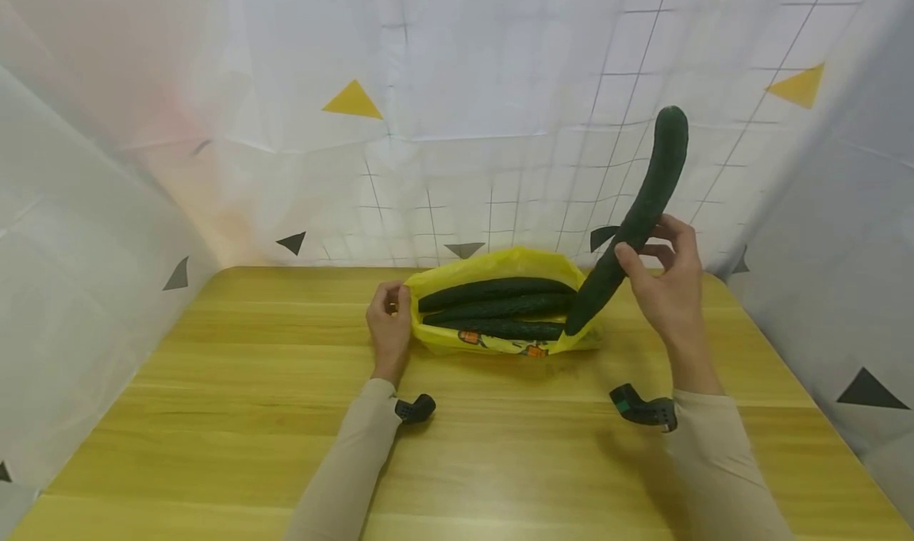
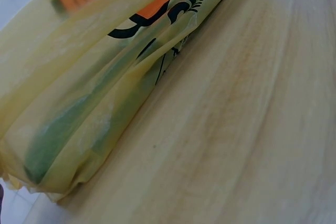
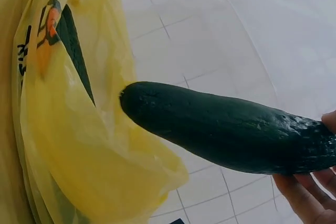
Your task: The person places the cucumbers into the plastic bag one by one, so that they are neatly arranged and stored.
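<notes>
A yellow plastic bag [image 1: 493, 263] lies on the table with its mouth open, and several dark green cucumbers [image 1: 500, 289] lie lengthwise inside. My left hand [image 1: 389, 331] pinches the bag's rim at its left end. My right hand [image 1: 671, 291] grips a long, slightly curved cucumber [image 1: 660, 172] between thumb and fingers, tilted with its top to the upper right. Its lower end is by the right end of the bag's mouth; in the right wrist view that end of the held cucumber [image 3: 210, 124] appears in front of the bag [image 3: 115, 145]. Through the bag [image 2: 105, 108], green shapes show in the left wrist view.
The wooden table [image 1: 500, 454] extends around the bag, its back edge just behind it. White sheeting [image 1: 457, 65] with grid lines and yellow and black triangles hangs behind and at both sides. Each wrist carries a small black camera [image 1: 416, 408].
</notes>
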The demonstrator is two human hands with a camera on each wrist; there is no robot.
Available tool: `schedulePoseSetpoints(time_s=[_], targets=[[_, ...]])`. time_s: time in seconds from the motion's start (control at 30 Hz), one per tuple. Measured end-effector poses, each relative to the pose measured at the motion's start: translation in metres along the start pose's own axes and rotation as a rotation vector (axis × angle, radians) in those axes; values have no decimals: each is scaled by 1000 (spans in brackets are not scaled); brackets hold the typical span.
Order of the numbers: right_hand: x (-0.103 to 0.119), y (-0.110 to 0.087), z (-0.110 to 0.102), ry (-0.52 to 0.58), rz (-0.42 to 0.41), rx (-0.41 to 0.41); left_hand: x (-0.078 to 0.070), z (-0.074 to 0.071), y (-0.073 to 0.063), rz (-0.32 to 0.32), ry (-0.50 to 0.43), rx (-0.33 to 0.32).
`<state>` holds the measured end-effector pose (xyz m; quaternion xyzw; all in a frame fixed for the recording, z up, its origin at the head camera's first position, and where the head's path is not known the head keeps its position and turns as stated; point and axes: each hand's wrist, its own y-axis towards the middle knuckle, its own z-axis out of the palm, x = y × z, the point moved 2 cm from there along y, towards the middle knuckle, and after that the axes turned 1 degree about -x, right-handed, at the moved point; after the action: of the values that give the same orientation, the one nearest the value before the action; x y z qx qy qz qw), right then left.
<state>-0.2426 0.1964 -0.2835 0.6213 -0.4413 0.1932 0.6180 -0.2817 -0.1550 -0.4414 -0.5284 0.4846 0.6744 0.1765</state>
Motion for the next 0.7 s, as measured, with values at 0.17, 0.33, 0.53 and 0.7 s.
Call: schedulePoseSetpoints(time_s=[0.17,0.33,0.53,0.7], targets=[[0,-2,6,45,-51,-7,0,0,0,16,-2,-4],[0,-5,14,27,-43,31,0,0,0,29,7,-13],[-1,-8,23,8,1,78,0,0,1,-2,-9,13],[-2,-11,28,-28,25,94,1,1,1,-117,-55,75]])
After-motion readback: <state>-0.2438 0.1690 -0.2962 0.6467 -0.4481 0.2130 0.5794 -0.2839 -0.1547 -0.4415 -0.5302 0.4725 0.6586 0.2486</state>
